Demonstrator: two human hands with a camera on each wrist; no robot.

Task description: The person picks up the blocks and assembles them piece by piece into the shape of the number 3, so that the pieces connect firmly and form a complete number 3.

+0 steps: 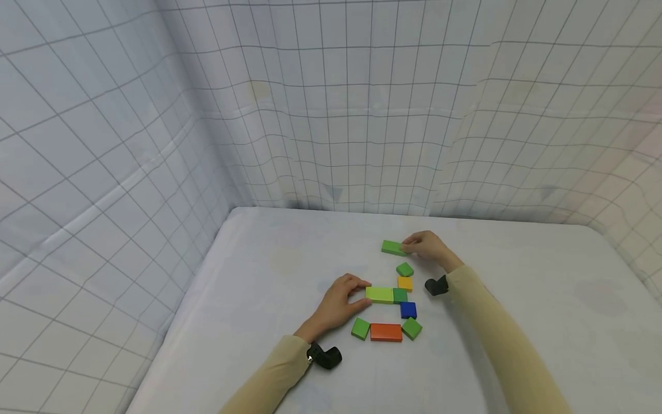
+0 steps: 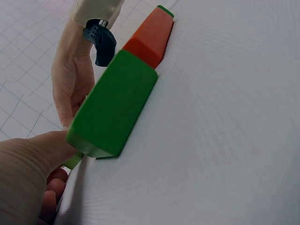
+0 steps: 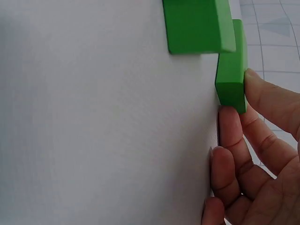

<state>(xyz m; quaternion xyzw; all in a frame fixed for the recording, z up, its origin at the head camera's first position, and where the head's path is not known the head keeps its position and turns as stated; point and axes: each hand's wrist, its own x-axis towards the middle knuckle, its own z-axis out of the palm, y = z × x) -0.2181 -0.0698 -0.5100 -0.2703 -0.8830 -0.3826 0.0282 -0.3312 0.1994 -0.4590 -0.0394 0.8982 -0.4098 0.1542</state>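
Observation:
My left hand [image 1: 336, 302] grips the left end of a lime-green block [image 1: 379, 295], thumb on the near side and fingers on the far side. In the left wrist view a green block [image 2: 115, 103] hides much of that grip. Farther back, my right hand [image 1: 428, 244] pinches the right end of a long green block [image 1: 393, 248]. The right wrist view shows the thumb on one face of this block [image 3: 232, 70] and fingers at its end. Touching the lime block's right end is a small dark green block [image 1: 400, 295].
A yellow block [image 1: 405, 283] and a green one [image 1: 405, 269] lie between the lime block and the right hand. Nearer are a blue block [image 1: 408, 310] and a red block [image 1: 386, 332], flanked by angled green blocks [image 1: 360, 328]. Grid-patterned sheets [image 1: 331, 115] hang behind the white table [image 1: 289, 247].

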